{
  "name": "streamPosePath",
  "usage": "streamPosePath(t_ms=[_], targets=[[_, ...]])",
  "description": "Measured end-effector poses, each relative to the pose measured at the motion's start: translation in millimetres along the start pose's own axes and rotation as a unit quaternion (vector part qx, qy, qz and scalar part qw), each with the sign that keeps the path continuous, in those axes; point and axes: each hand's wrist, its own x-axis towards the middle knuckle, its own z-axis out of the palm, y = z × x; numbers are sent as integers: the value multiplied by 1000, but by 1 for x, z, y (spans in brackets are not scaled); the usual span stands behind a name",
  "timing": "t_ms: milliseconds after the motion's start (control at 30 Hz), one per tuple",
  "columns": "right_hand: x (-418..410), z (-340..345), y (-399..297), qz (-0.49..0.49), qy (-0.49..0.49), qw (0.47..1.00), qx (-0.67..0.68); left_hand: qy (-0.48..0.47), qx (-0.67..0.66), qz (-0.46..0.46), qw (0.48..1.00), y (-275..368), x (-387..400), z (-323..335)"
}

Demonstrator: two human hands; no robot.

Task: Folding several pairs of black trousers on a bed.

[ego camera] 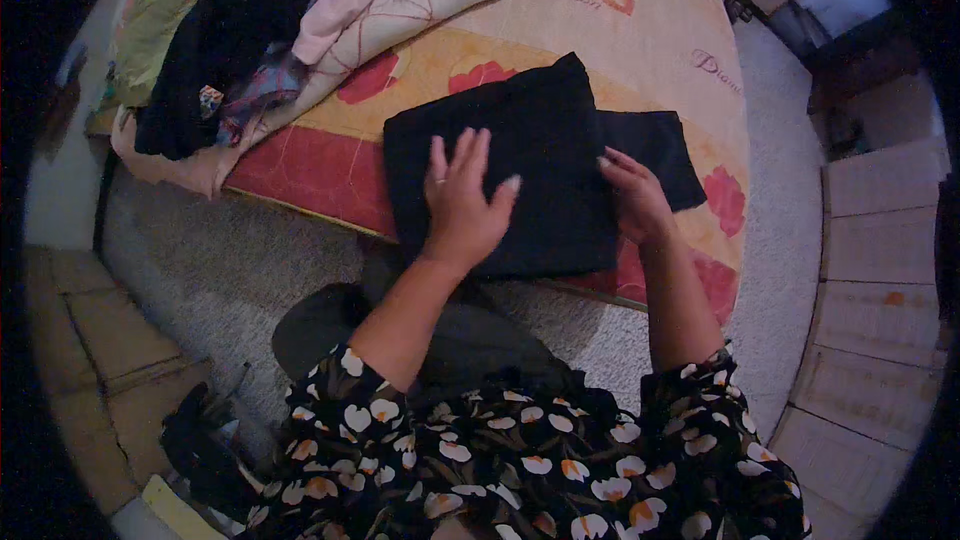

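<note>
A black cloth garment (540, 127), partly folded, lies on a mattress (675, 22) with a printed flower pattern. Its near edge overhangs the mattress side, and a narrower black section sticks out to the right. My left hand (469, 195) rests flat on the left part of the cloth, fingers and thumb spread. At the right edge of the folded part is my right hand (637, 191), its fingertips touching the cloth there; whether they pinch it is hard to see.
Several clothes, among them a black one (217, 52) and a green one (161, 30), are heaped at the far left on a crumpled pale quilt (420, 0). Cardboard boxes (112, 337) stand at the left. Drawers or boxes (862, 300) line the right. Grey carpet (780, 127) surrounds the bed.
</note>
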Motion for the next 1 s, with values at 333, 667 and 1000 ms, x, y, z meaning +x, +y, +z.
streamPosePath(t_ms=[333,667,1000], targets=[[3,10,4,-40,44,989,-137,27,-494,-405,769,-82,-13,-59],[-16,34,-22,-305,193,678,-641,-168,-583,-262,751,-28,17,-90],[9,120,-87,10,-213,956,204,-192,-13,184,964,120,127,-203]])
